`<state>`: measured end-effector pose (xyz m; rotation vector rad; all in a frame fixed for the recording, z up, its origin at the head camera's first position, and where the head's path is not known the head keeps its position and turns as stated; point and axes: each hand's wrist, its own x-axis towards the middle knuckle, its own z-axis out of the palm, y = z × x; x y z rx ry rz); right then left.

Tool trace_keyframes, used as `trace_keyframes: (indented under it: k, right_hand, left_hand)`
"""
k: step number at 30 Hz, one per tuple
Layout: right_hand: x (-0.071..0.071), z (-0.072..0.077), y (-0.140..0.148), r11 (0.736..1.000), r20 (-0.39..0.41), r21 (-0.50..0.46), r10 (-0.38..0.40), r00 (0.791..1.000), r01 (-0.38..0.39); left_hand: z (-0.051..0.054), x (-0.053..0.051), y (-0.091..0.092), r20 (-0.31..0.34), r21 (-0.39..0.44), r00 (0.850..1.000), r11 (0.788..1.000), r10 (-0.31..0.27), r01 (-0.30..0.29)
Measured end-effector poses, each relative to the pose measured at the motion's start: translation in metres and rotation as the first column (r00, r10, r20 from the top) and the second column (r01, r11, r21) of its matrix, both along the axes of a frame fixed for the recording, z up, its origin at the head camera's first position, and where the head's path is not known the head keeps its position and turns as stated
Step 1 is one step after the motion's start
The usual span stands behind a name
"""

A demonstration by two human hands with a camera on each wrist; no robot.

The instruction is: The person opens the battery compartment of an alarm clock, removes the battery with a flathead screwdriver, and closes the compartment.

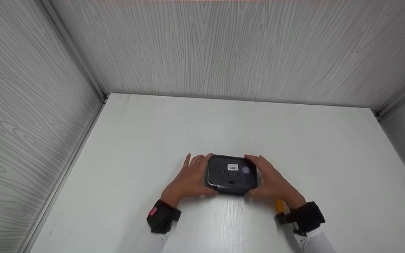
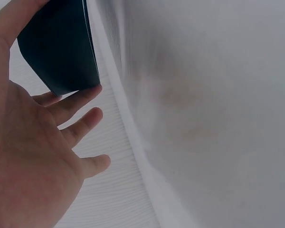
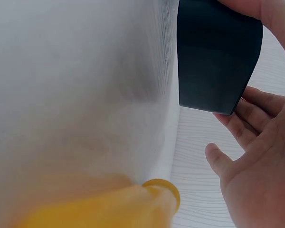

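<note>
A black box-shaped plastic device is held between both hands, its panel with a white barcode label and a round sticker facing up. My left hand grips its left end, thumb at the near edge and fingertips at the far edge. In the left wrist view, the other fingers of that hand spread away from the device's dark side. My right hand grips the right end likewise; the right wrist view shows this hand beside the device's side wall. Whether the device touches the table cannot be told.
A yellow object with a rounded rim lies close by the right wrist, partly hidden in the head view; its near part is blurred in the right wrist view. The white table meets wood-grain panels at the back and sides.
</note>
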<state>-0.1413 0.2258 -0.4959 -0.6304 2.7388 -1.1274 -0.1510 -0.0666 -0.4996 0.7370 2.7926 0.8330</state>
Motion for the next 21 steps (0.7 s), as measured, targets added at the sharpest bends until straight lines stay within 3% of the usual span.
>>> trace_keyframes:
  k: [12,21]
  right_hand:
    - [-0.0014,-0.0062,0.0019,0.999,-0.057,0.033,0.040,0.998,-0.038]
    - [-0.0032,-0.0059,0.0001,0.998,-0.024,0.048,0.038,0.999,-0.037]
  left_hand:
    - [0.0002,0.0010,0.0039,-0.001,-0.091,1.000,0.996,0.004,-0.004]
    - [-0.0012,0.0003,0.0037,0.017,-0.102,1.000,0.995,0.012,-0.010]
